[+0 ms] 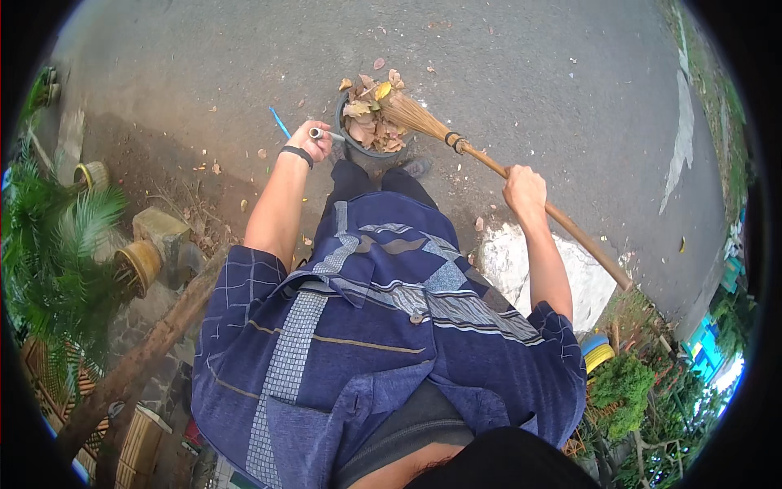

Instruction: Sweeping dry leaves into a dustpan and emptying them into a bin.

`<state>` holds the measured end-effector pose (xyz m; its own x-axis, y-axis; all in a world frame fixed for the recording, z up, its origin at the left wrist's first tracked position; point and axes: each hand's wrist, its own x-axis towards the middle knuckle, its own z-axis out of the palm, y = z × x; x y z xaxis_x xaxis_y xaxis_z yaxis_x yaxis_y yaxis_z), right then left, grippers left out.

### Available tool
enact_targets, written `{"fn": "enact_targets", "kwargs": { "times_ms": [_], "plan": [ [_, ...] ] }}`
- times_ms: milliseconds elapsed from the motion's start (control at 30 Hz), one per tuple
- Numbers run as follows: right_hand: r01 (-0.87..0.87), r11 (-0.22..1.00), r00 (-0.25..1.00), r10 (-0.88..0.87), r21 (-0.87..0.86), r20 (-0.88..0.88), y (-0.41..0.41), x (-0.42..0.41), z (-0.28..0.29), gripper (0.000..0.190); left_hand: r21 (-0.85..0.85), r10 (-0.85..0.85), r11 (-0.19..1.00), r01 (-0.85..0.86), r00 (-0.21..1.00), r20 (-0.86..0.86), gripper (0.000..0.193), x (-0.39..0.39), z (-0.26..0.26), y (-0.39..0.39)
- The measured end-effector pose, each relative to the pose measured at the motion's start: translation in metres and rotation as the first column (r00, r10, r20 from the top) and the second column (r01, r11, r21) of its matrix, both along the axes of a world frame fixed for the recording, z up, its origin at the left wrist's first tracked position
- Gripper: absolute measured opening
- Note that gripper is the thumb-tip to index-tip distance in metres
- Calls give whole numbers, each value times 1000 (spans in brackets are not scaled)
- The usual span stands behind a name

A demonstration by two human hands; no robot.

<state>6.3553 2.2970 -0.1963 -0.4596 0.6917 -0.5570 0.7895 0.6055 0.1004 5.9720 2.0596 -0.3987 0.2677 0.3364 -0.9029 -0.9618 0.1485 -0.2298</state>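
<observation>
My left hand (310, 144) is closed around a light grey pipe (316, 132), whose hollow end faces up. The pipe runs from my fist toward a round dark bucket (377, 154) by my feet. Dry brown leaves (361, 129) and a yellow leaf (383, 91) fill the bucket. My right hand (525, 189) grips the wooden handle of a stick broom (421, 116). Its bristles rest over the leaves at the bucket's right side, and a black band binds them to the handle. A thin blue strip (280, 122) shows beside my left hand; what it belongs to is hidden.
Grey asphalt (550, 79) with scattered leaves spreads ahead. A white-topped block (577, 272) lies beneath my right arm. To the left stand potted palms (67, 244), a yellow pot (139, 266), a stone block (160, 226) and a tree trunk (153, 342). Shrubs (623, 391) grow at lower right.
</observation>
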Motion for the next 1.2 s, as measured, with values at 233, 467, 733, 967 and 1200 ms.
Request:
{"fn": "enact_targets", "kwargs": {
  "times_ms": [233,467,733,967,1200],
  "plan": [
    [-278,950,960,278,141,24,107,-67,3,17,23,38,999,-37,998,-54,14,25,10,-29],
    [-347,927,938,341,139,66,66,-104,-114,20,-15,191,982,-190,980,52,15,50,6,-38],
    [-567,803,823,563,185,77,69,-132,11,20,-1,351,936,-353,931,101,18,81,13,-44],
    [-708,684,700,713,175,45,52,-232,53,17,37,390,915,-402,904,176,13,109,0,-62],
    [-670,734,739,674,113,1,48,-299,-91,19,-15,322,947,-322,945,56,14,115,20,-48]
  ]
}}
